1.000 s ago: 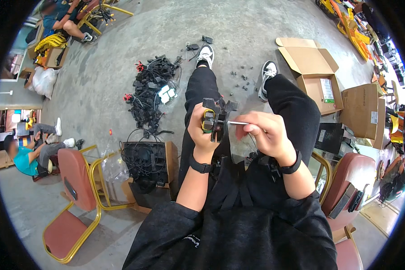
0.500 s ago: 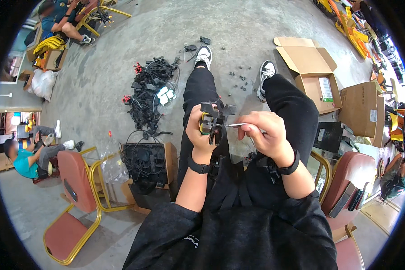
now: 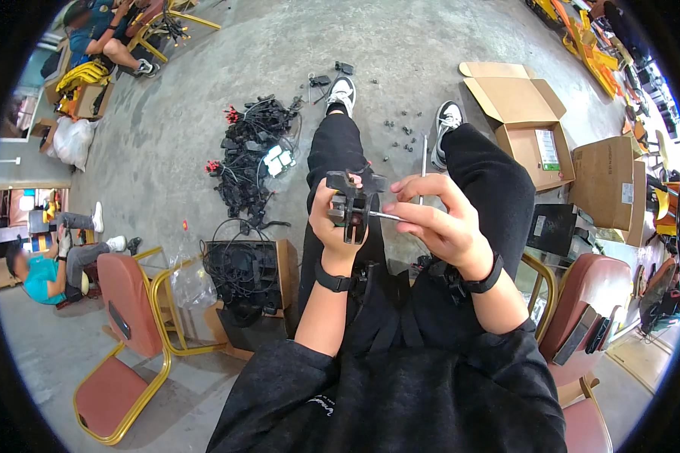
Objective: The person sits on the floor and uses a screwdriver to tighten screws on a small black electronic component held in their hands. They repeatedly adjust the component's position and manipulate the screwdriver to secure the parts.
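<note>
Black slotted part in the left hand, thin L-shaped metal rod at its right side

Bracket, matt plastic in appearance; slim rod, smooth bright metal; trousers, matt cloth; open box, matt cardboard; chair frame, glossy metal; bag, thin glossy plastic; floor, matt concrete.

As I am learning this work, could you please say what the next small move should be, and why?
Probably a slight turn of the thin metal tool while the left hand grips the black part: the tool's end appears to meet that part, and the right hand's fingers hold the tool.
</note>
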The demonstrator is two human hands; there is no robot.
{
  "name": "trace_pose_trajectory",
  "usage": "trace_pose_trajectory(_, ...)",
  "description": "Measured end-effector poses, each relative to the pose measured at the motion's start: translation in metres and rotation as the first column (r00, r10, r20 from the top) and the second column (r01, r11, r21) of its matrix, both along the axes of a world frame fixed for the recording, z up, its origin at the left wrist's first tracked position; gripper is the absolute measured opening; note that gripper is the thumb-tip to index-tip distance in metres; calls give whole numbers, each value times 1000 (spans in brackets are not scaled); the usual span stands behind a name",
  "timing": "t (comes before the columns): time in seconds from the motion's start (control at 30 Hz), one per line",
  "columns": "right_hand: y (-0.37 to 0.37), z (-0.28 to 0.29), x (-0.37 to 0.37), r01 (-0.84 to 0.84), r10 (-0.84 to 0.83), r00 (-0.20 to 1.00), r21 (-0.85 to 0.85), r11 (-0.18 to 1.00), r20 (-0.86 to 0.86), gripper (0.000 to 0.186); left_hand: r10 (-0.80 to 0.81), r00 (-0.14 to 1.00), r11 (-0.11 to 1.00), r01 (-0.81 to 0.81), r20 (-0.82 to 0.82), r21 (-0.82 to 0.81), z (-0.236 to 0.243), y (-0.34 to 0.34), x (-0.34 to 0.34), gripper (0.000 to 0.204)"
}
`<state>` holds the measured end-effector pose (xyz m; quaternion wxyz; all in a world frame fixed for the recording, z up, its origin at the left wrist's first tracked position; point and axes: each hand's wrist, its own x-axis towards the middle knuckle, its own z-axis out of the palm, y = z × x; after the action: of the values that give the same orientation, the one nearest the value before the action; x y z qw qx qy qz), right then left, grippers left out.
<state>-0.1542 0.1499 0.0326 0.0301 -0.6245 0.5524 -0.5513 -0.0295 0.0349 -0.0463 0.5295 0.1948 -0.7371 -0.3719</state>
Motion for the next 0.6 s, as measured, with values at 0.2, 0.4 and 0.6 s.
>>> trace_pose_trajectory(0.2,0,0,0,31,-32,999,-15,999,-43,38,-4,1000,1000,4,-9,-1,0,1,-1,16)
trace_pose_trajectory(0.4,2,11,-1,118,-125,961,-44,992,-246,40,-16,999,1000,16,-38,-6,1,1,0,23)
trace_pose_trajectory(0.6,4,3,-6,-1,10,998,155,988,-59,22,8,1000,1000,-7,17,-12,-1,0,1,28)
